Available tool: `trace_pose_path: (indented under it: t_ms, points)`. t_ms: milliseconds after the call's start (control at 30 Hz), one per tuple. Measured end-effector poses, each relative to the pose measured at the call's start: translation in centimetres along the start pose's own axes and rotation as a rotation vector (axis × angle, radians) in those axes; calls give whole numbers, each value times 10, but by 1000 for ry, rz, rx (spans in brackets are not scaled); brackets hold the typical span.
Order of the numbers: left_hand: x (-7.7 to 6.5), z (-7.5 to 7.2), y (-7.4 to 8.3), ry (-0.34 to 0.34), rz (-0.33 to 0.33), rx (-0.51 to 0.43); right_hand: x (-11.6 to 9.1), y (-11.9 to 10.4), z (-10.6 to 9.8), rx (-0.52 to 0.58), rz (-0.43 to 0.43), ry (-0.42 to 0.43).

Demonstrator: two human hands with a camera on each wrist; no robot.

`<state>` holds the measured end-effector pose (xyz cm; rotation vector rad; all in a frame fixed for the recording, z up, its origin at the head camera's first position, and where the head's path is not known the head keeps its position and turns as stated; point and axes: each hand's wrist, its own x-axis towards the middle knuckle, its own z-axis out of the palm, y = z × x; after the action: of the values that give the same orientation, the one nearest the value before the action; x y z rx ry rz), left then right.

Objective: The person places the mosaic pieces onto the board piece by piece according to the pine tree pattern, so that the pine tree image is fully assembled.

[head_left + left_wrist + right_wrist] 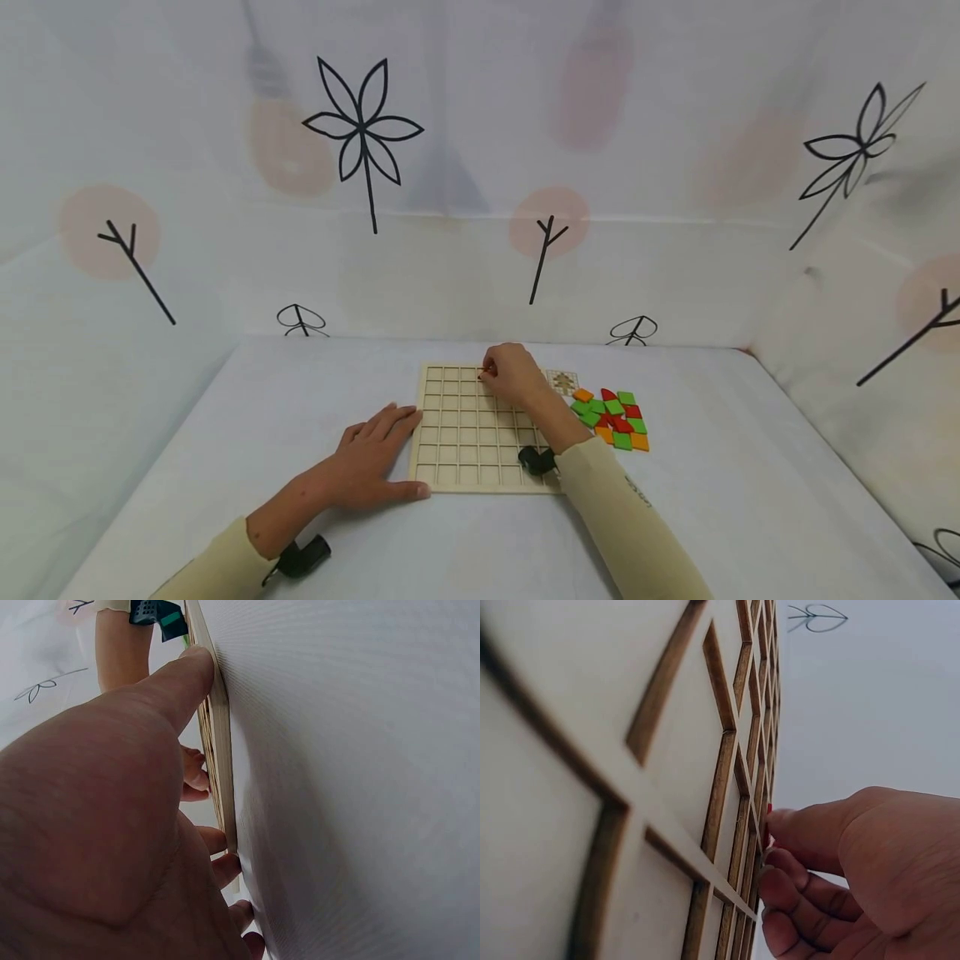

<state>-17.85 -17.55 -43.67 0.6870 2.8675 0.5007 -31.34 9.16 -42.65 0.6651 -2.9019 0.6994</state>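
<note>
Right hand's point(513, 375) grip pinches small red piece point(766, 836) at far part of gridded board point(487, 489); left hand's point(367, 462) grip holds nothing, thumb at near left corner, fingers along left edge; loose coloured pieces point(614, 407) heaped right of board on surface point(300, 375); likely risks: piece snagging on raised ridges if lowered tilted; board sliding if left hand lifts; heap scattering if right forearm point(558, 421) brushes it.
</note>
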Motion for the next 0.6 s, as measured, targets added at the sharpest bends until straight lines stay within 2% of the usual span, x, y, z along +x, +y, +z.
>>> trace_pose_path:
  t_ms: [300, 600]
  points:
    - [0, -1, 0, 1, 9, -4, 2, 1, 0, 6, 19, -1]
    - [0, -2, 1, -2, 6, -11, 2, 3, 1, 14, -5, 2]
